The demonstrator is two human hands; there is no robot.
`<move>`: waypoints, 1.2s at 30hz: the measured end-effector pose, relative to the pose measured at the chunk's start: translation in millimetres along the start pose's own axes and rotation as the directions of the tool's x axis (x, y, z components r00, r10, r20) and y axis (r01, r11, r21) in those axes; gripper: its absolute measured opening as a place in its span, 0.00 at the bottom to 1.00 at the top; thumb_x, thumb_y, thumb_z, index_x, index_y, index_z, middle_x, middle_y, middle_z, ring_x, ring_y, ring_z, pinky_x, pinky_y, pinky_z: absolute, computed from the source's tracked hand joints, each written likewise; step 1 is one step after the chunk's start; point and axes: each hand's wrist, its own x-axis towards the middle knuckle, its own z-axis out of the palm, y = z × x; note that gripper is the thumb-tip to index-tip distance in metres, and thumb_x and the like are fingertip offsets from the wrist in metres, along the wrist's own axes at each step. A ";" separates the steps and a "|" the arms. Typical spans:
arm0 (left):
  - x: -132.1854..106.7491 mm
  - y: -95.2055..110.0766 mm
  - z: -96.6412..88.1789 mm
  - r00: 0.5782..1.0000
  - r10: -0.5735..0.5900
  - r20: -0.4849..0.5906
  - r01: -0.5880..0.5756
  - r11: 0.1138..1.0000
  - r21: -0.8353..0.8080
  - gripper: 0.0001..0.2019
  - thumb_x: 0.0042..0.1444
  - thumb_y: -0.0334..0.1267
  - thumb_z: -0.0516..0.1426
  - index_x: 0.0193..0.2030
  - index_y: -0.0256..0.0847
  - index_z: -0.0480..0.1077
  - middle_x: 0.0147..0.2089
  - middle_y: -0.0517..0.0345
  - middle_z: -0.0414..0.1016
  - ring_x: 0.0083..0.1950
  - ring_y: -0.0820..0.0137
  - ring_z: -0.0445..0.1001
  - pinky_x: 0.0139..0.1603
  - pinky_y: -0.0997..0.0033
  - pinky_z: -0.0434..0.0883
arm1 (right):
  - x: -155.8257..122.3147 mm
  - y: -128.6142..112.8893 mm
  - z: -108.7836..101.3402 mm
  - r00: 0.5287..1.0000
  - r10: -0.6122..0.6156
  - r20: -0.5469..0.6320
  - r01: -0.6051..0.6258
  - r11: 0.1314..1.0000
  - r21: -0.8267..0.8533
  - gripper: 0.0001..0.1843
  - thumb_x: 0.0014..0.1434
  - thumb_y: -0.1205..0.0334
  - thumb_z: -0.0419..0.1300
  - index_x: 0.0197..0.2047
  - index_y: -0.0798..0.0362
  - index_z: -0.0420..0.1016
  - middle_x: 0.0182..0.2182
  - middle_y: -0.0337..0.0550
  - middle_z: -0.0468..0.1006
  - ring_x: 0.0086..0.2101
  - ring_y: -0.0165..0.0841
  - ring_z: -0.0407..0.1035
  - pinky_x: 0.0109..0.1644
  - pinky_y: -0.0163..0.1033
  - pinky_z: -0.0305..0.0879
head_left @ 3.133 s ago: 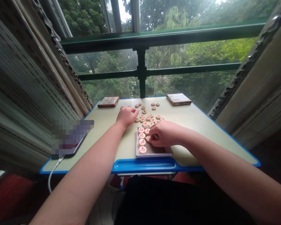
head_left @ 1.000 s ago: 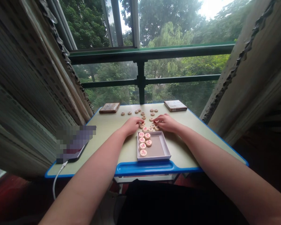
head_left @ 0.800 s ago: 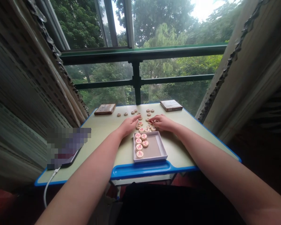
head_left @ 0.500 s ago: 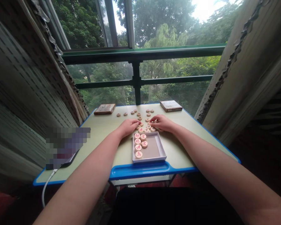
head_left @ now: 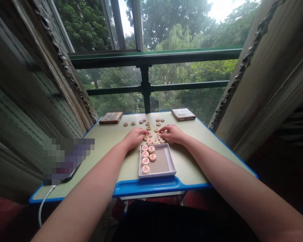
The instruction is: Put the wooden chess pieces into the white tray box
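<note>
Several round wooden Chinese chess pieces lie in a loose cluster beyond an open cardboard box tray [head_left: 171, 158]. From the left, my left hand [head_left: 135, 137] reaches in, its fingertips closed at the edge of a red-marked chess piece [head_left: 149, 135]. On the right side of the cluster, my right hand [head_left: 174, 133] is bent over the pieces, thumb and forefinger pinched at a chess piece [head_left: 158, 137] and partly hiding others. Inside the tray, red-marked pieces stand in a left column, including a lower piece [head_left: 145, 169], with two more beside it [head_left: 153, 157].
A flat brown box [head_left: 111, 117] lies at the back left of the table and another box [head_left: 183, 114] at the back right. A blurred device with a white cable [head_left: 45, 198] rests on the left. A blue trough [head_left: 147, 186] edges the front. Curtains flank the window.
The view has shifted slightly, so the table and tray appear a little lower and further left. Both hands stay at the cluster, with only small finger movements.
</note>
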 end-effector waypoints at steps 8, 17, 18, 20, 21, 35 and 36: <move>-2.3 13.4 0.4 0.992 -0.117 0.037 0.121 0.986 -0.118 0.18 0.52 0.37 0.49 0.47 0.38 0.74 0.50 0.53 0.75 0.52 0.65 0.71 0.56 0.66 0.65 | -3.8 -3.8 -1.9 1.000 -0.002 -0.026 0.001 1.000 -0.011 0.13 0.53 0.56 0.60 0.40 0.51 0.79 0.39 0.45 0.78 0.44 0.38 0.65 0.49 0.41 0.61; 1.8 2.7 8.1 0.983 -0.182 -0.001 0.176 0.951 -0.254 0.17 0.51 0.42 0.52 0.42 0.37 0.76 0.46 0.50 0.77 0.48 0.62 0.73 0.54 0.62 0.66 | -6.5 -7.9 -4.3 0.993 0.088 -0.082 -0.073 0.984 0.165 0.11 0.47 0.61 0.63 0.36 0.54 0.76 0.36 0.42 0.78 0.39 0.33 0.69 0.43 0.36 0.64; 2.0 1.6 8.1 0.982 -0.187 0.000 0.180 0.946 -0.269 0.17 0.50 0.42 0.52 0.42 0.37 0.76 0.45 0.51 0.78 0.48 0.62 0.73 0.53 0.62 0.66 | -7.4 -9.6 -5.6 0.992 0.079 -0.095 -0.059 0.979 0.196 0.11 0.47 0.61 0.63 0.36 0.54 0.75 0.36 0.42 0.78 0.39 0.32 0.69 0.43 0.35 0.64; 1.8 0.9 7.6 0.981 -0.193 -0.003 0.185 0.943 -0.278 0.18 0.50 0.42 0.52 0.42 0.37 0.75 0.44 0.51 0.78 0.47 0.63 0.73 0.52 0.63 0.66 | -9.1 -13.6 -7.6 0.993 0.042 -0.110 -0.015 0.971 0.237 0.11 0.48 0.62 0.63 0.37 0.55 0.75 0.36 0.42 0.78 0.38 0.31 0.69 0.41 0.35 0.64; 1.6 1.0 7.4 0.981 -0.193 -0.008 0.184 0.944 -0.273 0.18 0.50 0.42 0.52 0.42 0.37 0.75 0.44 0.51 0.78 0.47 0.63 0.73 0.52 0.63 0.66 | -9.8 -15.7 -8.2 0.994 0.013 -0.108 0.015 0.968 0.251 0.12 0.48 0.62 0.62 0.38 0.55 0.75 0.36 0.42 0.78 0.37 0.31 0.69 0.41 0.34 0.64; 5.2 -5.8 10.1 0.991 -0.019 -0.132 -0.002 0.987 -0.160 0.15 0.49 0.35 0.54 0.44 0.38 0.73 0.48 0.51 0.73 0.48 0.64 0.70 0.51 0.64 0.67 | -26.2 -38.2 -17.8 0.931 -0.329 0.157 0.288 0.928 0.235 0.14 0.46 0.56 0.65 0.37 0.52 0.76 0.35 0.41 0.74 0.38 0.33 0.66 0.42 0.37 0.61; 5.4 -6.1 10.1 0.991 -0.014 -0.136 -0.006 0.989 -0.145 0.15 0.49 0.35 0.54 0.43 0.39 0.73 0.48 0.51 0.73 0.48 0.64 0.70 0.52 0.64 0.66 | -28.6 -41.3 -19.3 0.914 -0.362 0.182 0.320 0.921 0.221 0.14 0.45 0.55 0.66 0.36 0.51 0.76 0.35 0.41 0.73 0.40 0.35 0.65 0.44 0.38 0.61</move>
